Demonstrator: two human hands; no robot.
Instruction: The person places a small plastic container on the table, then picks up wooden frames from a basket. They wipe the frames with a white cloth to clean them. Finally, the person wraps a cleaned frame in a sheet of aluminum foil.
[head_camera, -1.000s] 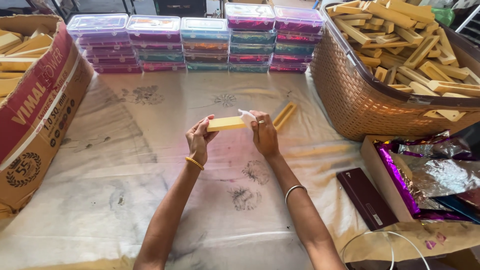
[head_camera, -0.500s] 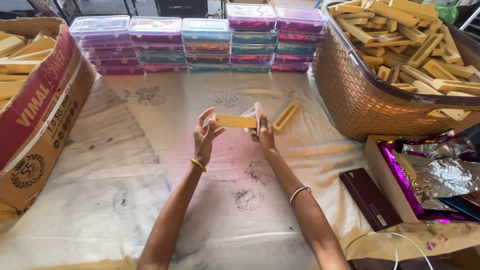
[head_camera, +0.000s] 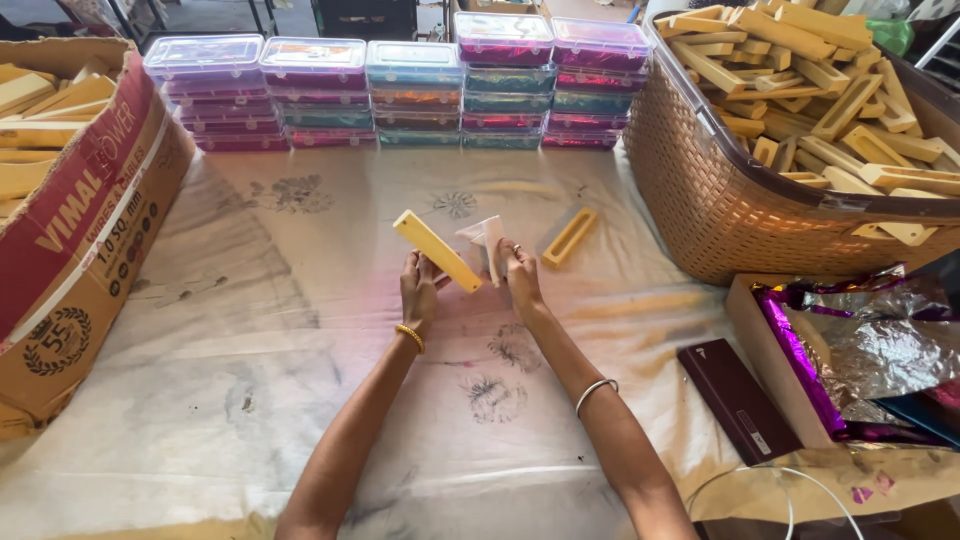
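Observation:
My left hand (head_camera: 418, 291) grips a long yellow rectangular stick (head_camera: 436, 250), tilted with its far end pointing up and left. My right hand (head_camera: 517, 277) pinches a small folded piece of white paper (head_camera: 483, 243) next to the stick's near end. Both hands hover above the middle of the white cloth-covered table (head_camera: 300, 330). A second yellow stick (head_camera: 569, 237) with a groove along it lies on the cloth just to the right of my right hand.
A brown woven basket (head_camera: 720, 190) full of yellow sticks stands at the right. A cardboard box (head_camera: 80, 230) with more sticks is at the left. Stacked clear plastic boxes (head_camera: 400, 90) line the back. A dark flat case (head_camera: 738, 398) and shiny purple foil (head_camera: 850, 350) lie at the right front.
The yellow stick has turned from level to tilted, its far end swinging up and left. The white paper has unfolded a little in my right hand.

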